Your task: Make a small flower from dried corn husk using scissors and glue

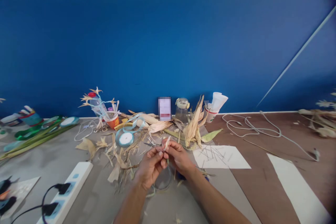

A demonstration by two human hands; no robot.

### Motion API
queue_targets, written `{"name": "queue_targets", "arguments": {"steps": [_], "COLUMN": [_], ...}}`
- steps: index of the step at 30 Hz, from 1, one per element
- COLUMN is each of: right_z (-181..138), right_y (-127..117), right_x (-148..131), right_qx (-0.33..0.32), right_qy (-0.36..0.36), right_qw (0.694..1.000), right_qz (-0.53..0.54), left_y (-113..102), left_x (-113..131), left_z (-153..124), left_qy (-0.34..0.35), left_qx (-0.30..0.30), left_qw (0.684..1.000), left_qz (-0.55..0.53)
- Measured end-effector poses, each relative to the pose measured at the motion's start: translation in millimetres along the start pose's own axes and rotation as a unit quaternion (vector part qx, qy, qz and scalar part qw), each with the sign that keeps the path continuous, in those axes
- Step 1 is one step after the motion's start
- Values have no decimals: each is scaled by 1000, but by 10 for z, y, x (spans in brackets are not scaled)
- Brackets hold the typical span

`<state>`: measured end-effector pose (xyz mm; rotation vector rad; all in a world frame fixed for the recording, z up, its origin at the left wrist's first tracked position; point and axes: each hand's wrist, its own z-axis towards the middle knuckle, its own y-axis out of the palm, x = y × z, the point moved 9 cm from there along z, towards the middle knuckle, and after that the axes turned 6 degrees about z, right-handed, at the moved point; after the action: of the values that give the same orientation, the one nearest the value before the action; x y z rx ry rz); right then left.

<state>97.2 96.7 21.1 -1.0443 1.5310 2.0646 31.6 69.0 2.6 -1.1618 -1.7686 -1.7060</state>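
My left hand (151, 166) and my right hand (180, 156) meet above the table, fingers pinched together. Between their fingertips is a small pale piece of corn husk (167, 142), its pointed end upward. The fingers cover its lower part, and a thin stem below is hard to make out. Under the hands, partly hidden, lies a round ring-like object (163, 179). Torn husk scraps (119, 159) are strewn to the left. Beyond the hands stands a bunch of dried corn husks (193, 127). A light blue ribbon spool (126, 138) sits left of centre.
Thin sticks or wires lie on white paper (236, 157) at the right. A power strip (75, 185) with black plugs is front left. Along the blue partition (168, 49) stand a glass jar (182, 110), a paper cup (210, 115) and husk flowers (97, 91). White cables (252, 129) trail right.
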Motion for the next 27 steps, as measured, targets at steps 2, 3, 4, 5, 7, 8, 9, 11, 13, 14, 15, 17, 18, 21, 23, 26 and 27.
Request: {"name": "queue_targets", "arguments": {"steps": [2,3,4,5,7,8,9,11,13,14,15,17,18,21,23,26,27], "right_z": [-8,-9,-8,-4,10,17,22,23,10,0,-10,-30,-39,-68,-83,-104,-114], "right_y": [40,53,56,51,24,5,-17,-52,-66,-65,-62,-61,-58,-33,-6,35,51], "right_x": [11,19,27,32,41,41,36,6,-36,-53,-62,-67,-68,-99,-118,-159,-183], "right_qx": [-10,-12,-12,-9,-3,1,8,24,41,47,53,62,64,68,69,81,87], "right_qy": [11,16,19,18,9,1,-10,-37,-64,-74,-79,-80,-81,-99,-108,-128,-141], "right_qw": [1000,999,999,1000,1000,1000,999,995,988,983,980,976,974,967,963,954,948], "right_qz": [22,28,29,24,2,-13,-33,-85,-138,-159,-174,-193,-200,-227,-237,-261,-273], "left_y": [0,-5,-13,-25,-51,-65,-79,-103,-115,-112,-102,-73,-60,-41,-42,-44,-45], "left_x": [-59,-83,-97,-98,-64,-33,5,89,174,215,251,313,338,377,382,380,377], "left_z": [-2,-1,0,4,11,13,11,-2,-30,-48,-67,-108,-129,-184,-208,-228,-230], "left_qy": [-28,-37,-42,-39,-18,-1,17,54,90,108,125,157,170,200,211,229,235], "left_qx": [-9,-10,-8,-2,18,32,49,87,126,141,153,169,175,191,199,208,210], "left_qw": [999,999,999,998,997,995,992,981,963,953,943,922,912,887,872,848,841], "left_qz": [15,24,34,45,74,93,114,165,219,244,268,311,330,370,394,431,439]}}
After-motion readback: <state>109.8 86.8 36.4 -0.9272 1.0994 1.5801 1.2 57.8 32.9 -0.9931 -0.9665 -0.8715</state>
